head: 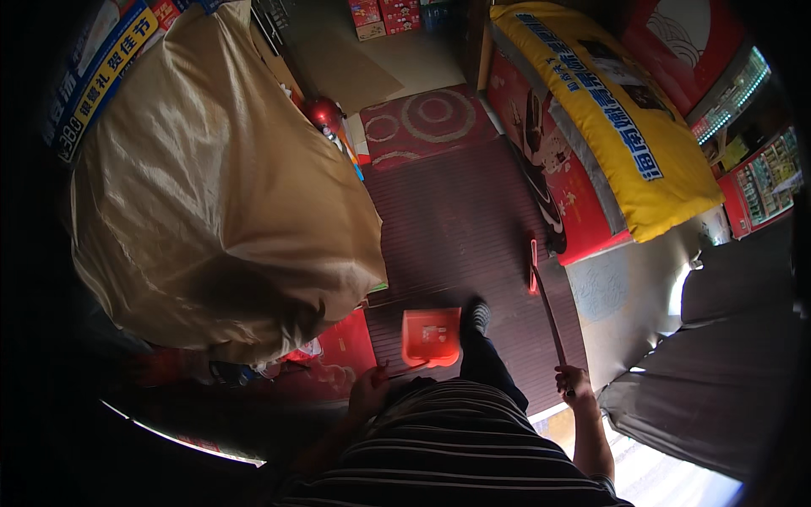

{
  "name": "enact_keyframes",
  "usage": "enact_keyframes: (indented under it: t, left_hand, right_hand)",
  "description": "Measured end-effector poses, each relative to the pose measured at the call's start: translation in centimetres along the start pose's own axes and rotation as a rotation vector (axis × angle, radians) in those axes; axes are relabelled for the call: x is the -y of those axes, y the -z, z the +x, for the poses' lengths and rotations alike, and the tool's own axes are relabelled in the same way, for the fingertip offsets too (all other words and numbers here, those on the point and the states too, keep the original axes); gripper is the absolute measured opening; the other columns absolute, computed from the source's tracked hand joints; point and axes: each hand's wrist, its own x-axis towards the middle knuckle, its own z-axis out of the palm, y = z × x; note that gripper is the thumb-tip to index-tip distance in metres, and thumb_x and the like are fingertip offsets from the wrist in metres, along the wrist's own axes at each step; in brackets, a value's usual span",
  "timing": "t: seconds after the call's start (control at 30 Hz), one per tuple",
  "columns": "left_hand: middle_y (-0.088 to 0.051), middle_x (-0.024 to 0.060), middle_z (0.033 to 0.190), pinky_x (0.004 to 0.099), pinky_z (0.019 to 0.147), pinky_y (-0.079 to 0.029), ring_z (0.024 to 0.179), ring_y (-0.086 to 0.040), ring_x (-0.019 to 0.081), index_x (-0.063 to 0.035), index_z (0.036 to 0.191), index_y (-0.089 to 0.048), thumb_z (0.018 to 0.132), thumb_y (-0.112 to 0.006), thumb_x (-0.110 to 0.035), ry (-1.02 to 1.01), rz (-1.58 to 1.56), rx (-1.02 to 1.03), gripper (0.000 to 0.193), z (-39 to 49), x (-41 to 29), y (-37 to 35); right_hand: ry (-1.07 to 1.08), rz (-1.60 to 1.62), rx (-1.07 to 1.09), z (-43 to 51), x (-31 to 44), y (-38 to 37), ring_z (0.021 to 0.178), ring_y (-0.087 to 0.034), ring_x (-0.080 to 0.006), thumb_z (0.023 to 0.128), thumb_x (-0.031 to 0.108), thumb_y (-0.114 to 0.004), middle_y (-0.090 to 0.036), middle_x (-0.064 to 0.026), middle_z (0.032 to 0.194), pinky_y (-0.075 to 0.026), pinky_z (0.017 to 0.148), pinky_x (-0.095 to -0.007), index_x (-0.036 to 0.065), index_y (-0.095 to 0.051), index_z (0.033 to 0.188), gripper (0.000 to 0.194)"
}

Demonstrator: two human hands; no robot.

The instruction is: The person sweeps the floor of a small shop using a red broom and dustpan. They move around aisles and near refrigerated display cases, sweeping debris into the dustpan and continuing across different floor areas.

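My left hand (369, 394) grips the handle of a red plastic dustpan (432, 337), whose pan is in front of me, left of my foot. Out to the right, my right hand (573, 384) is closed around the dark stick of a broom (550, 310). The broom's narrow red head (533, 266) is on or just above the dark ribbed floor mat (456, 222), near a red freezer's side; contact cannot be told. One foot in a dark patterned shoe (480, 317) is beside the dustpan.
A tan cloth (253, 190) covers a bulky stack at left, with a red helmet (324, 114) behind it. At right, a yellow quilted cover (633, 127) lies over a red printed freezer (583, 222). A dark curtain (716, 342) hangs right. A patterned rug (431, 123) lies ahead.
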Motion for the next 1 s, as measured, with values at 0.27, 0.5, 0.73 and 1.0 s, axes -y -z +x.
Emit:
enact_keyframes:
  t: [0.27,0.5,0.73,1.0]
  left_hand:
    - [-0.06,0.0039,0.081,0.0251,0.052,-0.049,0.06,-0.059,0.0105,-0.0032,0.126,-0.052,0.086,-0.063,-0.01,0.264,-0.327,0.004,0.042,13.0,-20.1,0.4]
    - [-0.065,0.0077,0.071,0.0298,0.063,-0.048,0.064,-0.058,0.0137,-0.0049,0.106,-0.067,0.08,-0.073,-0.022,-0.01,0.082,-0.342,0.032,30.9,-29.2,3.4]
    - [-0.066,0.0129,0.072,0.0379,0.062,-0.049,0.067,-0.065,0.0295,-0.0103,0.098,-0.068,0.079,-0.072,-0.033,0.113,0.13,-0.388,0.03,51.4,-35.2,7.2]
    - [-0.07,0.0139,0.085,0.0402,0.07,-0.053,0.082,-0.069,0.0315,-0.0161,0.108,-0.069,0.076,-0.073,-0.038,0.198,0.158,-0.417,0.039,70.4,-41.3,13.3]
  right_hand:
    - [-0.466,0.375,0.255,12.1,18.9,-8.0,0.044,-0.047,-0.0083,0.09,0.012,-0.049,-0.044,0.0011,0.056,-0.044,0.039,-0.0183,0.005,-0.048,0.076,0.015]
    - [-0.436,0.102,0.356,18.5,31.6,-20.6,0.041,-0.04,-0.0054,0.092,0.012,-0.045,-0.042,0.0017,0.059,-0.045,0.038,-0.0181,0.006,-0.04,0.074,0.019]
    - [-0.553,0.323,0.334,21.0,48.4,-34.3,0.045,-0.04,-0.0048,0.096,0.017,-0.047,-0.04,0.0039,0.061,-0.038,0.035,-0.018,0.001,-0.048,0.093,0.016]
    - [-0.427,-0.031,0.28,25.8,66.2,-50.9,0.043,-0.038,-0.006,0.097,0.021,-0.052,-0.042,0.0006,0.065,-0.041,0.036,-0.02,0.006,-0.052,0.104,0.017]
